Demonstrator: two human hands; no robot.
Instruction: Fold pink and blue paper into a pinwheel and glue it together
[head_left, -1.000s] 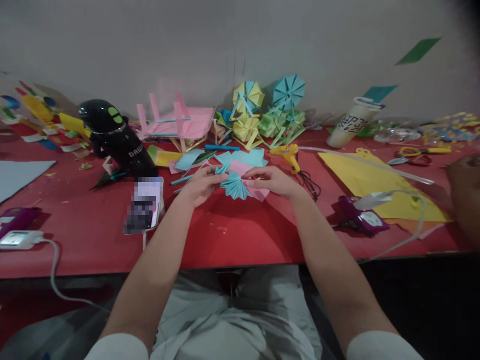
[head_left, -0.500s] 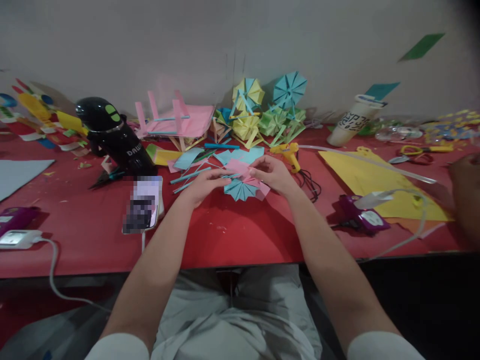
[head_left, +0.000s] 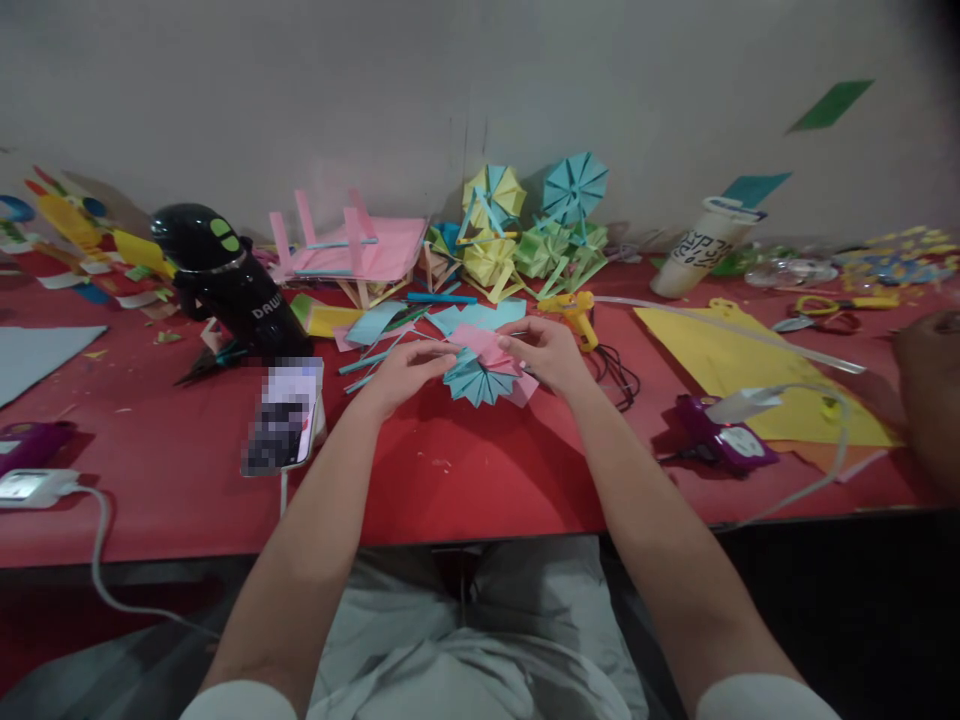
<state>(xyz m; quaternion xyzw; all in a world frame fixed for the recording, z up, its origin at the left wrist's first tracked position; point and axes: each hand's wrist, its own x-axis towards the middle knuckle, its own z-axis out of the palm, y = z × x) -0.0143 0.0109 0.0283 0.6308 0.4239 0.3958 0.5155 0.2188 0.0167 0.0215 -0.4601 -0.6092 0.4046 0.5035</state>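
Both hands meet over a pleated paper fan wheel, its blue folds [head_left: 480, 382] facing me and a pink part [head_left: 480, 343] behind. My left hand [head_left: 412, 372] is closed on the left edge of the blue folds, thumb in front. From the right, my right hand [head_left: 547, 352] pinches the pink paper between thumb and fingers. A loose pink piece [head_left: 523, 391] lies beneath the right hand. Blue paper sticks [head_left: 364, 362] rest just left of the left hand, and light blue paper [head_left: 480, 315] lies behind the wheel.
A yellow glue gun [head_left: 574, 312] lies right of my hands. Finished paper wheels [head_left: 576, 188] and a pink paper table [head_left: 390, 248] stand by the wall. A black bottle [head_left: 232, 285], a phone [head_left: 289, 415], yellow sheet [head_left: 750, 365], purple power socket [head_left: 724, 435], scissors [head_left: 817, 315] and another person's arm [head_left: 930, 390] surround them.
The blue folds show more fully now, as my left fingers have shifted slightly to the left along their edge. My right hand stays at the pink paper. The view has tilted a little.
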